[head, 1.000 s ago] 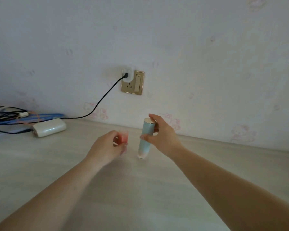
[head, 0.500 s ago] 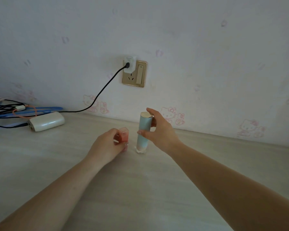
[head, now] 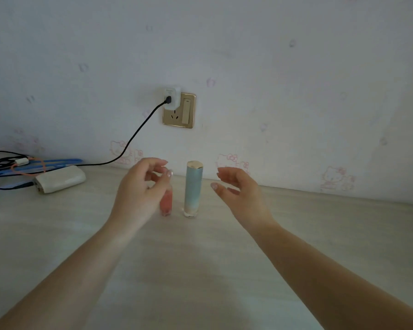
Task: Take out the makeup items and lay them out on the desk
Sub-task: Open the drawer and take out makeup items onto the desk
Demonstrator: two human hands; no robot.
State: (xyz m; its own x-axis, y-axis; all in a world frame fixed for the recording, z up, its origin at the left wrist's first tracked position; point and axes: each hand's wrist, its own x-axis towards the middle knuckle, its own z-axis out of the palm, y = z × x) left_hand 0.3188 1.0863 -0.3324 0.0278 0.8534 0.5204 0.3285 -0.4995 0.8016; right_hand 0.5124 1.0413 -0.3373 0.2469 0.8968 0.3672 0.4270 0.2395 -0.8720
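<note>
Wall (head: 272, 67): pale, printed with faint pink cartoon cats, rising straight behind the desk.
Desk (head: 200, 270): light wood grain, spanning the lower half of the head view.
Left hand (head: 138, 194): over the desk left of centre, fingers curled loosely and spread, just in front of the pink bottle and covering its left side; contact with the bottle not clear, no firm grip visible.
Right hand (head: 241, 194): unclenched, palm turned left, fingers spread, empty, near the blue tube but apart from it.
Cables (head: 22, 167): blue, black and orange bundle at far left on the desk.
Power adapter (head: 60, 178): white oblong block lying on the desk just beside the cables.
Wall socket (head: 179, 110): gold-framed plate with a switch, above the two makeup items.
Plug (head: 172, 97): white, seated at the socket's upper left, black cord trailing down to the left.
Blue tube (head: 193, 189): upright on the desk between the two hands, gold cap on top, pale base.
Pink bottle (head: 166, 203): upright on the desk, just left of the blue tube, not touching it, shorter.
</note>
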